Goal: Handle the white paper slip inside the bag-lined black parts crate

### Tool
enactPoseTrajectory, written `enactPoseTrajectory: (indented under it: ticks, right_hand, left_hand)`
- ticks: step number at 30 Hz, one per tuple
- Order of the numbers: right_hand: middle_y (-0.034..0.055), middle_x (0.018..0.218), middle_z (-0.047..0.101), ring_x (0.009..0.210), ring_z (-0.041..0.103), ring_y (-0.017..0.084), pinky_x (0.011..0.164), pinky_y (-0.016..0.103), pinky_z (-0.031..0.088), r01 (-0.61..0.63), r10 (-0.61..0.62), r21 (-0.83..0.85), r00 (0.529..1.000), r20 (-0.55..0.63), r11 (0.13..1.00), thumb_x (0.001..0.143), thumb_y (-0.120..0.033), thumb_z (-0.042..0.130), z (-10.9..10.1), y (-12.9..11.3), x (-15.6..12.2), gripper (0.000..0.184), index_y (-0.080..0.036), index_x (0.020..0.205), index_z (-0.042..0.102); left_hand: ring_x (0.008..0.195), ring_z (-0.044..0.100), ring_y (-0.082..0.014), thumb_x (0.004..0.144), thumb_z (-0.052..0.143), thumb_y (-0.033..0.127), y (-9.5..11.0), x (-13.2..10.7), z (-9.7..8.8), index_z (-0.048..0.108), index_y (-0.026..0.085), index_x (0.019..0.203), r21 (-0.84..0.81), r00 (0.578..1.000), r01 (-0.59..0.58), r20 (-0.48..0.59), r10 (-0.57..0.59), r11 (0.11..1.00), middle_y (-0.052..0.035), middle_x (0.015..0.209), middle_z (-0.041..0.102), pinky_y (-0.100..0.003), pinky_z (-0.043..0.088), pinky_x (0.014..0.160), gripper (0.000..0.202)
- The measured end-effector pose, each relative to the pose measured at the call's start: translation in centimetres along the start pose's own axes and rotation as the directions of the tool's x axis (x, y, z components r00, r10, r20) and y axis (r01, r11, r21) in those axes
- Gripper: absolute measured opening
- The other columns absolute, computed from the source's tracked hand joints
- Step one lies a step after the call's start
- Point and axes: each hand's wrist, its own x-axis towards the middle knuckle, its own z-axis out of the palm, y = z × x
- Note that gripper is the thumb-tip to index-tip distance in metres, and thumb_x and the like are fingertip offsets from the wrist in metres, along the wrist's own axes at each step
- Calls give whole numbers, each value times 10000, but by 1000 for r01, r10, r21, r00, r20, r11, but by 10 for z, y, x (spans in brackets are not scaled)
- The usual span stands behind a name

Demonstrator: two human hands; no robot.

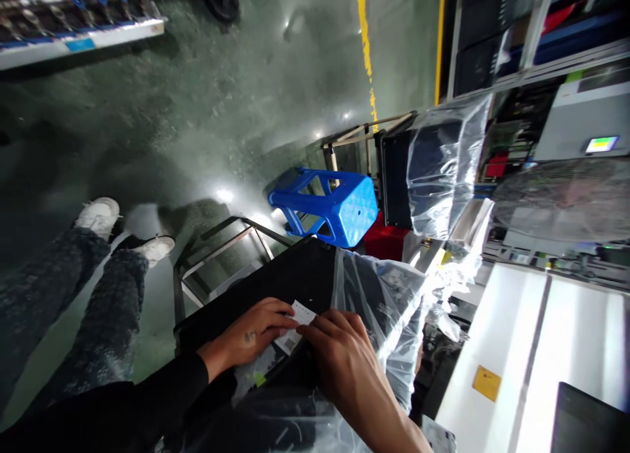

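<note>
A small white printed label (pixel 301 312) with a dark square code on it lies against the black bin (pixel 275 285). My left hand (pixel 258 333) comes in from the left in a black sleeve, its fingers and thumb closed on the label's left edge. From the lower right, my right hand (pixel 339 348) pinches the label's right side with thumb and forefinger. Both fingertips nearly meet over it. Below my left hand, a clear plastic piece with a yellow-green spot (pixel 259 378) sits on the bin. Clear plastic sheeting (pixel 378 302) covers the bin's right part.
Beyond the bin is a blue plastic stool (pixel 357 210). Another black bin (pixel 395 177) under clear plastic stands on a metal frame. At right are a fan (pixel 566 200) and a white surface (pixel 512 322) with a yellow card. A rack (pixel 113 43) stands at upper left.
</note>
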Motion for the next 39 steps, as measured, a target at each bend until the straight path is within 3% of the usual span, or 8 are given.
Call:
enactPoseTrajectory:
  ticks: [6, 11, 18, 23, 26, 30, 35, 39]
  right_hand:
    - [45, 1001, 715, 1009, 589, 300, 855, 436, 328, -129, 131, -31, 988, 85, 991, 871, -326, 619, -3, -8, 16, 377, -291, 1237, 537]
    - [86, 967, 706, 966, 630, 295, 817, 393, 351, -157, 166, -78, 979, 122, 985, 875, -202, 515, 3, -13, 25, 342, -232, 1216, 512]
    - [-11, 777, 672, 729, 631, 185, 633, 287, 349, -228, 192, 310, 971, 141, 923, 912, -203, 459, -3, -5, 35, 246, -262, 1147, 504]
    - [51, 919, 657, 906, 576, 230, 797, 372, 324, -111, 112, -16, 994, 4, 994, 912, -160, 453, -11, -2, 30, 181, -216, 949, 622]
    - [62, 922, 630, 926, 526, 245, 823, 394, 314, -101, 102, -154, 995, -5, 983, 874, -122, 502, -13, 0, 25, 167, -202, 881, 648]
    - [37, 958, 624, 984, 511, 227, 859, 374, 329, -74, 74, -105, 997, -4, 992, 887, -124, 527, -12, 4, 22, 156, -207, 855, 656]
    - [26, 994, 617, 972, 491, 223, 833, 367, 346, -52, 50, -81, 998, -28, 995, 896, -141, 539, -13, 10, 24, 186, -245, 975, 671]
    - [37, 1017, 627, 990, 489, 231, 837, 374, 348, -56, 55, -75, 998, -16, 996, 882, -138, 557, -14, 17, 24, 192, -242, 968, 694]
  left_hand:
    - [1249, 505, -163, 958, 503, 283, 0, 1, -1, 681, 271, 1172, -46, 999, 35, 11, -35, 998, -46, 1283, 624, -302, 362, 1100, 279]
    - [1254, 494, -178, 928, 561, 321, 1, 1, -3, 710, 264, 1083, -58, 996, 81, 27, -80, 995, -42, 1272, 617, -315, 339, 1107, 222]
    - [1211, 436, -213, 831, 691, 245, 16, 3, -8, 648, 253, 1129, -18, 975, 194, 112, -190, 981, -47, 1252, 538, -354, 332, 1080, 302]
    - [1094, 443, -247, 781, 724, 233, 19, 15, -10, 648, 289, 1058, 46, 951, 253, 174, -257, 966, -15, 1088, 541, -424, 337, 980, 293]
    - [1047, 452, -237, 803, 701, 252, 21, 21, -12, 655, 274, 915, 59, 951, 234, 193, -241, 970, 9, 980, 541, -416, 325, 938, 123]
    - [1016, 490, -183, 862, 605, 178, 22, 17, -14, 614, 232, 836, 11, 966, 203, 164, -202, 979, 26, 976, 588, -358, 320, 958, 61]
    - [1002, 503, -195, 851, 608, 205, 22, 15, -8, 594, 278, 1101, -14, 955, 254, 160, -249, 967, 19, 968, 593, -361, 349, 916, 261]
    - [945, 490, -216, 821, 652, 229, 24, 25, 1, 649, 237, 922, 29, 957, 242, 158, -244, 970, 12, 887, 559, -428, 314, 900, 102]
